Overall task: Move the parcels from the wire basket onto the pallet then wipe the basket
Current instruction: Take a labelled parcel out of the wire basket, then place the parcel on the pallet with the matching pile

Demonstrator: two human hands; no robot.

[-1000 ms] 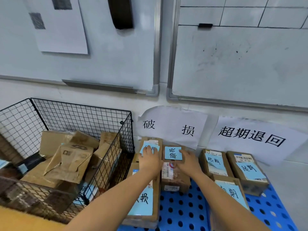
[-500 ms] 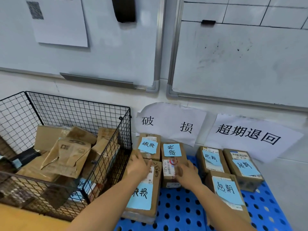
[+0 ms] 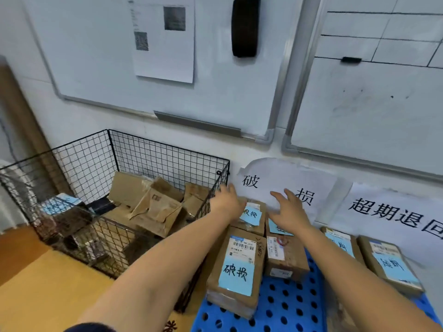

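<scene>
In the head view, the wire basket (image 3: 167,161) stood at about 9 o'clock from the middle of the picture. The blue pallet (image 3: 282,305) lay at about 5 o'clock, just beside it. The left hand (image 3: 226,200) hovered over the right rim of the basket, with the fingers spread and straight, holding nothing. The right hand (image 3: 291,212), at its 3 o'clock, was also spread and empty, above the back row on the pallet.

The parcels in the basket (image 3: 153,207) were brown cardboard, crumpled and dented, piled loosely and leaning on each other. I judged them rather light and no longer stiff: the walls would give under pressure, and a loose flap could tear. It seemed better to take each one with both hands on two opposite sides, low near the bottom, and not by a flap. Cardboard is not slippery, so a moderate grip should be enough.

As for the count, five boxes on the pallet (image 3: 237,271) were visible, each with a blue note: three at the left and two at 3 o'clock from them. More could be hidden under the right forearm. In the basket I counted about four brown parcels, and a parcel with a blue note (image 3: 60,204) at the 9 o'clock side. The exact number I could not tell, because they covered each other. Two paper signs (image 3: 282,180) hung on the wall at 12 to 3 o'clock of the pallet, under two whiteboards (image 3: 167,80).
</scene>
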